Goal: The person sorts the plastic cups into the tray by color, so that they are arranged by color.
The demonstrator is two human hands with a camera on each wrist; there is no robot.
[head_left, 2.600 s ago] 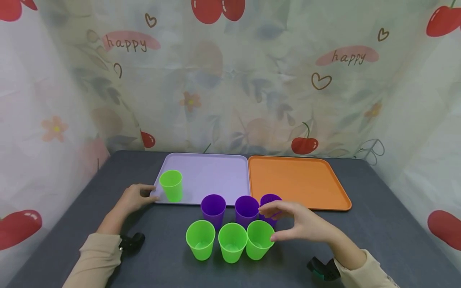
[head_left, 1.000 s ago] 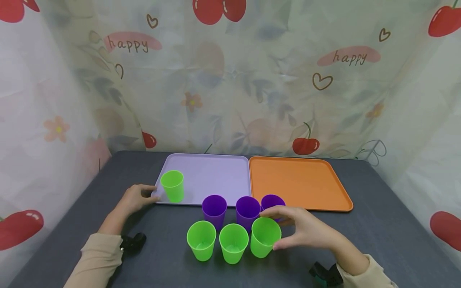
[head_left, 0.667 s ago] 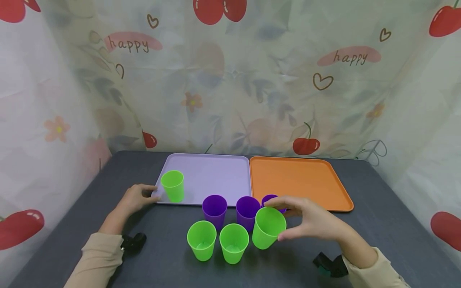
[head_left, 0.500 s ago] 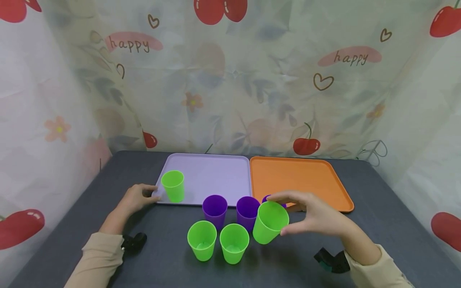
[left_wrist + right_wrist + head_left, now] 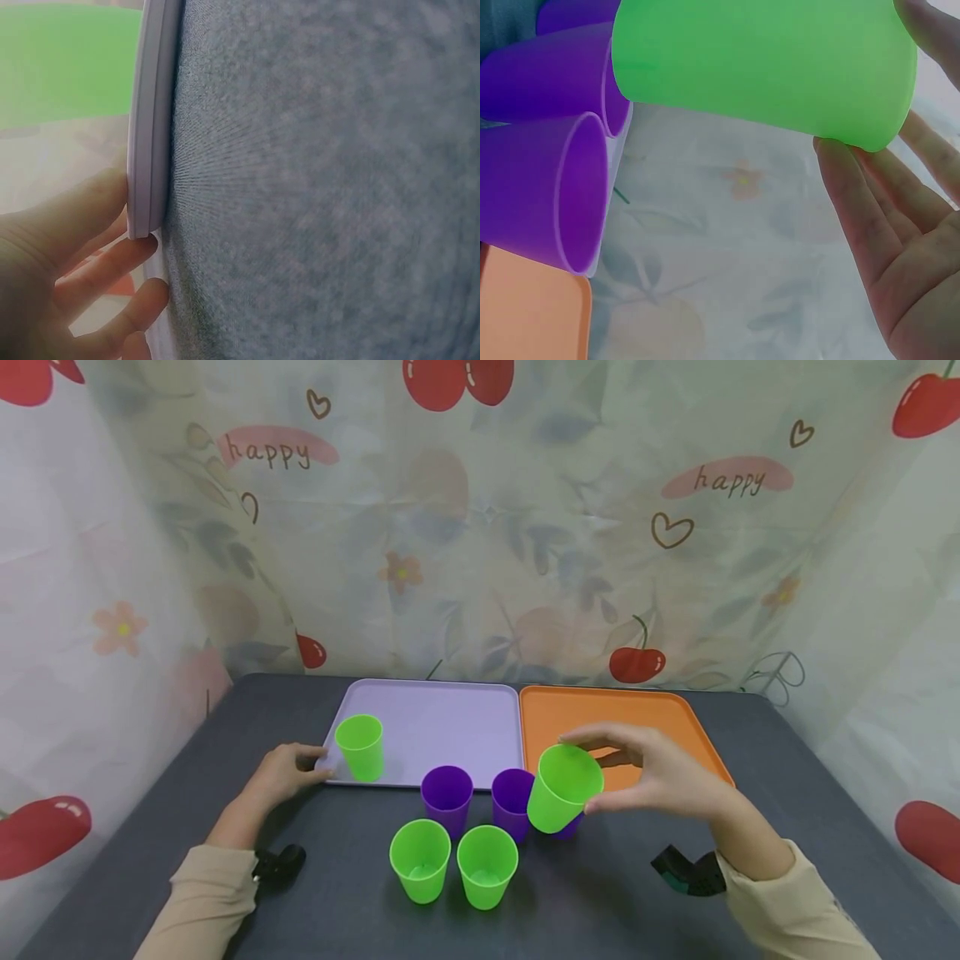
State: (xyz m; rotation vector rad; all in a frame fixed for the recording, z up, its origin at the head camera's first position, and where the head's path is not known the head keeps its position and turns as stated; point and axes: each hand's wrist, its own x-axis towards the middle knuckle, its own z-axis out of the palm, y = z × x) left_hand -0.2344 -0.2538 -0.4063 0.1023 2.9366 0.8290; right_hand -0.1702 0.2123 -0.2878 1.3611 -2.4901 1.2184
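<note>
Green cup [image 5: 564, 789], seemingly mid-carry, pinched by the right hand [image 5: 651, 770] while the left hand [image 5: 279, 774] pinches the lilac tray [image 5: 442, 727], likely needs moving toward the desk [image 5: 322, 893]'s far edge.

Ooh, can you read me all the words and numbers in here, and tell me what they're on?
"happy": on the left pink patch of the patterned curtain.
"happy": on the right pink patch of the same curtain.
I can't see any other words or any numbers. None show on the green cups, purple cups, lavender tray or orange tray.
</note>
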